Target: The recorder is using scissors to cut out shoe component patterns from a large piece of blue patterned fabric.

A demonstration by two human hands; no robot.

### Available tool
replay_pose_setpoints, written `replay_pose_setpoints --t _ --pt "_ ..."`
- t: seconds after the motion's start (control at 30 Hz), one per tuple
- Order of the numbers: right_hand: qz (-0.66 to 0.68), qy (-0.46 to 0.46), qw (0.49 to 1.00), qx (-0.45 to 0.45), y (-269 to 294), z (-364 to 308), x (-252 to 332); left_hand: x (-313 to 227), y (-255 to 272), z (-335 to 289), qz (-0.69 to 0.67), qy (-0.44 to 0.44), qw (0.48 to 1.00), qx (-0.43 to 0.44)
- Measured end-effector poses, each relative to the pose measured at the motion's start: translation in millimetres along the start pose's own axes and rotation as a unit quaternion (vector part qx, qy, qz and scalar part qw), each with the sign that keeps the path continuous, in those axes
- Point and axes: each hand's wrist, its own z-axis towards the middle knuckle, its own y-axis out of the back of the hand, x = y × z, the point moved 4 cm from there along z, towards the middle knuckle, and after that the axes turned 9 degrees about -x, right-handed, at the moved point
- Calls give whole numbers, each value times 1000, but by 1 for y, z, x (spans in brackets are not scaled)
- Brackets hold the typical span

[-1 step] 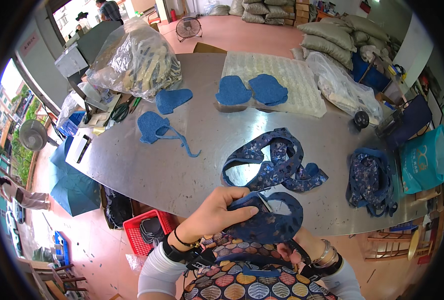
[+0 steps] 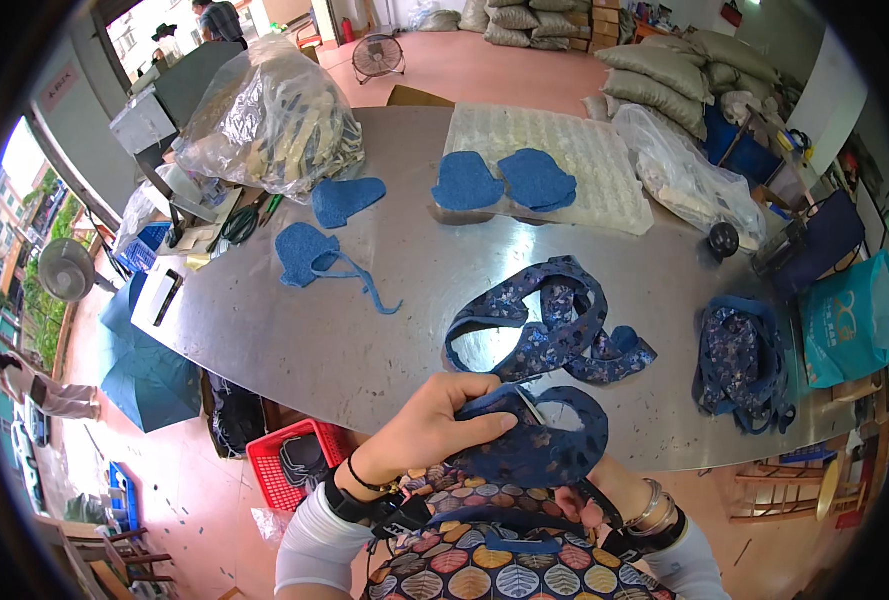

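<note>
Left hand [image 2: 452, 428] pinches the floral loop [image 2: 550, 458] by its left side; whether the right hand [image 2: 587, 505] below grips, I cannot tell

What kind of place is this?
Probably a small textile workshop: a metal-topped worktable with shaped blue fabric pieces on it, stacked sacks behind, and a dark floral fabric piece in the left hand.
</note>
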Motion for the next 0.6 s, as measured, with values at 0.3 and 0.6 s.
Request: replay_pose_setpoints --t 0.3,0.6 --pt "11 45 999 18 -2 -7 19 -3 5 6 -2 12 998 59" --pt "-62 32 996 47 1 3 11 0 8 9 -6 27 995 100"
